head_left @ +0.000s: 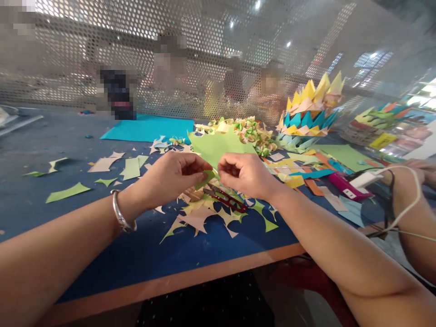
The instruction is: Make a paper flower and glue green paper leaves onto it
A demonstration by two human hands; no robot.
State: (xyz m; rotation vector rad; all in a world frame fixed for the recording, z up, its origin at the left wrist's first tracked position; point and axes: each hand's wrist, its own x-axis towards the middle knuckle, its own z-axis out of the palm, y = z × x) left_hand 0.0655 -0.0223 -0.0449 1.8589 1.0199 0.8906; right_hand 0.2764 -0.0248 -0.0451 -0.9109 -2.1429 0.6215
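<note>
My left hand [172, 175], with a silver bangle at the wrist, pinches a small piece of green paper [205, 178]. Close beside it, my right hand [250, 176] has its fingers curled and pressed together; what lies between them is hidden. Just below the hands rest red-handled thread snips [227, 199] on a heap of cut paper scraps [199, 219]. Behind my fingers lies a larger light green sheet [220, 146] with a notched edge.
Behind stand a pile of small folded paper pieces [250, 131], a blue sheet [153, 129] and a layered spiky paper construction [308, 119]. On the right are a magenta power bank [350, 186] with a white cable and another person's arm [413, 222]. A perforated metal screen [204, 63] closes the back.
</note>
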